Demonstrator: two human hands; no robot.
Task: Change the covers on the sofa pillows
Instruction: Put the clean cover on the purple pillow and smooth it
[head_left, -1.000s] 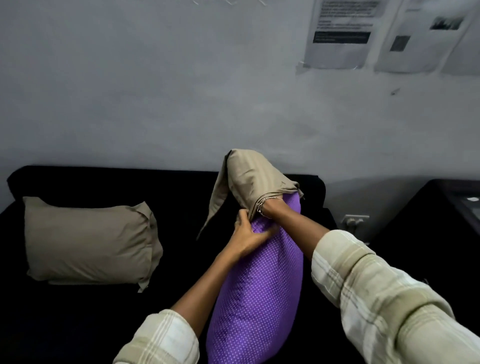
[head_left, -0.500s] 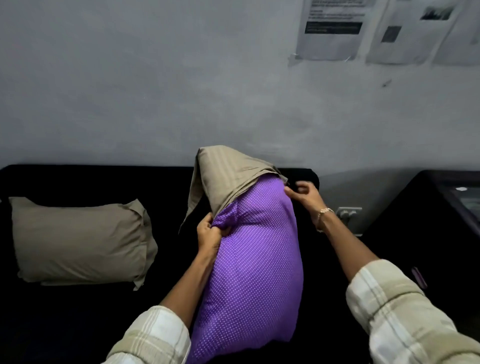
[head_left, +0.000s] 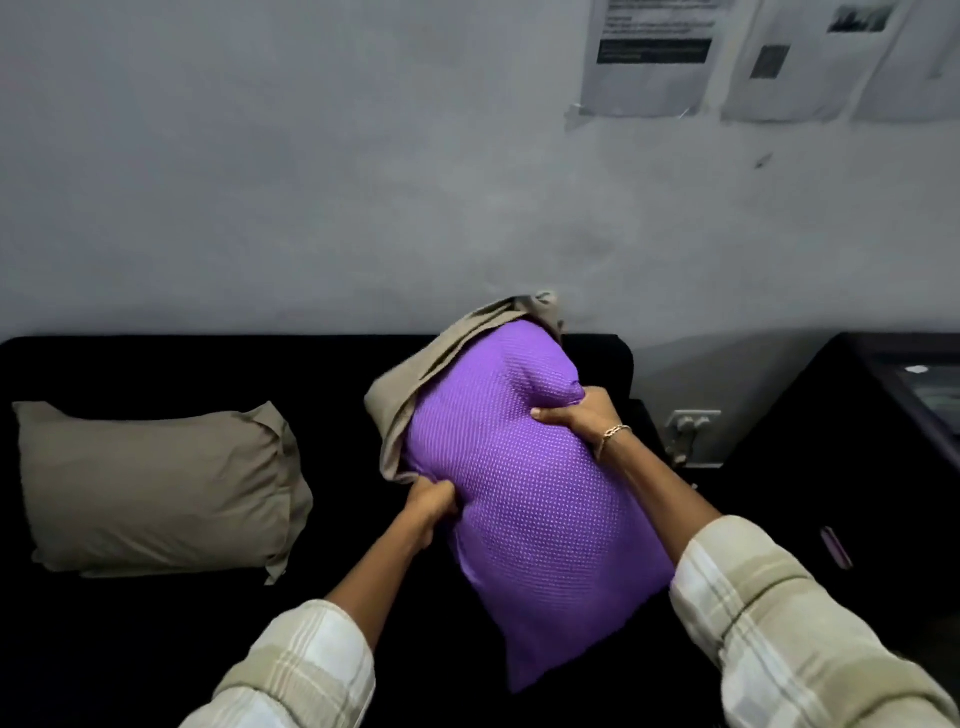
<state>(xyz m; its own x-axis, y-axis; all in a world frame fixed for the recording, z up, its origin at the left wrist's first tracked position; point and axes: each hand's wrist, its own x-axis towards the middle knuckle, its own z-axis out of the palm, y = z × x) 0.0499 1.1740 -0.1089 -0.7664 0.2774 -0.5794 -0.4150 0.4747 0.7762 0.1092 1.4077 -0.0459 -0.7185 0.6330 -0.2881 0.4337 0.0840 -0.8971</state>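
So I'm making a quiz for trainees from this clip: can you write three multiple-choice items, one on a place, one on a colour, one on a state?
1. Where does the beige pillow lie?
A. on the sofa, left of the purple pillow
B. on the floor
C. on the person's lap

2. What colour is the pillow in the hands?
A. green
B. purple with white dots
C. plain red

3. What are the hands doing?
A. both hang free
B. only one grips
C. both grip the pillow

Answers:
1 A: it rests on the dark sofa, apart from the purple pillow.
2 B: its face is dotted purple, and a beige cover hangs behind its top.
3 C: the left hand and right hand each clamp an edge.
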